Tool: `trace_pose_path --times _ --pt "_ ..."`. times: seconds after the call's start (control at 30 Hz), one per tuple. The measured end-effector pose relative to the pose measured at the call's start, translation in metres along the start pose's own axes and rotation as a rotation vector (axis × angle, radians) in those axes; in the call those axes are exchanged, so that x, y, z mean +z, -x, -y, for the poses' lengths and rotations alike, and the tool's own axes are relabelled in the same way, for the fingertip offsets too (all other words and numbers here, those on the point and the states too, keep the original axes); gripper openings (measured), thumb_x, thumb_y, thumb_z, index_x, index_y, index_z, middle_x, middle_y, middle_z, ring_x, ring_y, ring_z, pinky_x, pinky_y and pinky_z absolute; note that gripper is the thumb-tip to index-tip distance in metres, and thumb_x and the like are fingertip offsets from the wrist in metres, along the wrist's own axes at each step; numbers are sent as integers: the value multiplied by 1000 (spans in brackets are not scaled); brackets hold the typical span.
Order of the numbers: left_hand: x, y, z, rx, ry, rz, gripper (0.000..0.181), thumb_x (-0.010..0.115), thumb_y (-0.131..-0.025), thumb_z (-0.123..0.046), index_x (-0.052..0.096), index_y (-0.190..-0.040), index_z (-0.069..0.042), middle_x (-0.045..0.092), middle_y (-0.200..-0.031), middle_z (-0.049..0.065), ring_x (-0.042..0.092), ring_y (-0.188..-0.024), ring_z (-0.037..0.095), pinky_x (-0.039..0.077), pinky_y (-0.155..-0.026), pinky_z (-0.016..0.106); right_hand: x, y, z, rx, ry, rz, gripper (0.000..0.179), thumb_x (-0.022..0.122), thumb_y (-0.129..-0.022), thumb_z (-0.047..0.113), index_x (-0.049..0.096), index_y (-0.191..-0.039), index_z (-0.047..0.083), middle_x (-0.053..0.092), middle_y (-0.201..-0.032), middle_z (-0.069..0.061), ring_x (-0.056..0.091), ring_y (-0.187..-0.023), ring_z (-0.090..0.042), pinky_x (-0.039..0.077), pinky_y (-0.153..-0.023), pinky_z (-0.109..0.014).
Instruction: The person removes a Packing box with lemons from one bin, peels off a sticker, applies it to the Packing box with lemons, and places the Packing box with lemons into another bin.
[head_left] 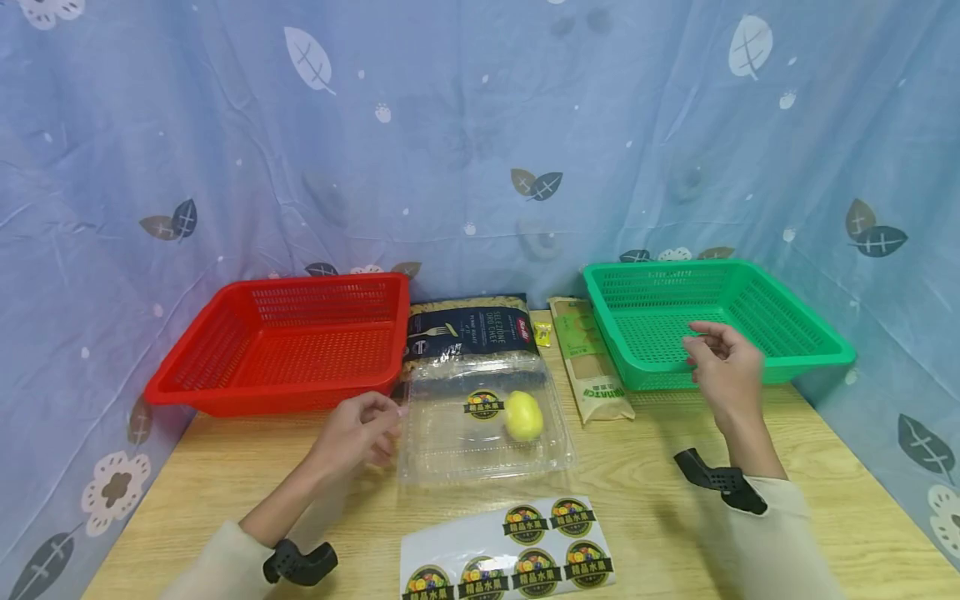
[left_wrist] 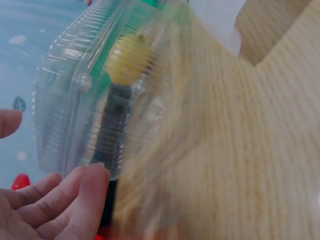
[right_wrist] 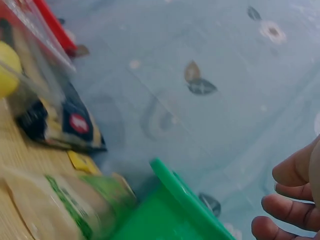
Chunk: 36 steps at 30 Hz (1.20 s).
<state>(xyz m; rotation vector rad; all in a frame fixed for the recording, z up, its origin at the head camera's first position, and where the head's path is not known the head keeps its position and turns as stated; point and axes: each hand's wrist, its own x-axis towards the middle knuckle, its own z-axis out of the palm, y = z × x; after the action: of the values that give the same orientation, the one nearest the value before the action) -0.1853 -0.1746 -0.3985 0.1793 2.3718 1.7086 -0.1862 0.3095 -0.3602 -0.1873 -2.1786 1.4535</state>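
Observation:
A clear plastic clamshell box lies closed in the middle of the table, a round fruit label on its lid. The yellow lemon shows through the plastic at the box's right. At the box's left edge is my left hand, fingers loosely bent; in the left wrist view its fingertips come right up to the ridged side. My right hand hovers over the near edge of the green basket, its fingers relaxed and nothing in them. A sheet of matching labels lies at the front.
On the left stands a red basket. Behind the box lies a dark pasta bag, with a small yellow packet beside it. A brown and green paper-like package leans along the green basket's left side. A patterned blue curtain closes off the back.

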Motion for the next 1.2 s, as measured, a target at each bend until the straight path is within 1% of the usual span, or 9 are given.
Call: trace_pose_path --times 0.13,0.3,0.43,0.57,0.73,0.93,1.0,1.1,1.2 --pt "2 -2 3 -38 116 35 43 67 -98 -29 55 -123 4 67 -92 16 70 -70 27 61 -61 42 -11 -1 -8 45 -8 -58 17 59 -102 18 63 -119 21 59 -93 7 61 -74 -10 49 -55 -17" --pt "5 -3 9 -98 238 15 50 68 -95 -28 50 -133 0 62 -101 13 66 -75 23 61 -67 39 -21 -4 -13 185 -229 -162 13 62 -100 13 65 -113 15 55 -94 1 59 -71 -11 49 -52 -18" --pt "6 -3 12 -117 312 14 55 68 -94 -23 44 -138 -2 60 -104 11 63 -79 21 60 -73 40 -28 -8 -17 261 -437 -308 10 64 -97 6 64 -107 9 55 -91 -3 57 -63 -13 48 -49 -20" --pt "7 -3 14 -110 355 46 59 66 -93 -16 38 -143 -1 59 -99 7 60 -78 18 59 -76 43 -34 -13 -24 296 -579 -448 13 62 -95 -3 61 -104 7 53 -85 -4 49 -52 -15 44 -45 -22" --pt "9 -4 15 -125 417 84 64 67 -94 -16 33 -145 -1 58 -90 2 59 -70 12 58 -73 38 -41 -17 -33 399 -685 -544 24 60 -94 -5 50 -108 12 47 -88 -3 45 -48 -14 43 -43 -23" --pt "10 -6 17 -135 469 102 62 65 -95 -17 33 -145 1 57 -90 1 59 -67 11 58 -70 36 -43 -16 -46 531 -823 -565 39 63 -94 -3 33 -111 16 29 -121 4 43 -64 -17 45 -52 -26" --pt "10 -6 17 -135 476 102 61 65 -95 -18 33 -144 1 57 -93 1 59 -68 11 58 -70 36 -45 -15 -48 557 -873 -544 41 63 -95 -2 31 -111 17 27 -121 4 41 -68 -18 44 -56 -28" --pt "11 -7 16 -132 479 105 61 64 -95 -18 33 -144 1 55 -94 2 57 -69 12 56 -70 35 -49 -14 -50 578 -986 -467 43 61 -96 -3 28 -114 19 35 -111 2 40 -74 -20 43 -62 -32" --pt "13 -7 16 -132 477 121 63 64 -94 -15 31 -145 2 54 -93 2 55 -69 12 53 -69 33 -53 -12 -50 597 -1088 -373 58 59 -98 -3 23 -132 27 42 -102 0 41 -83 -22 43 -68 -35"
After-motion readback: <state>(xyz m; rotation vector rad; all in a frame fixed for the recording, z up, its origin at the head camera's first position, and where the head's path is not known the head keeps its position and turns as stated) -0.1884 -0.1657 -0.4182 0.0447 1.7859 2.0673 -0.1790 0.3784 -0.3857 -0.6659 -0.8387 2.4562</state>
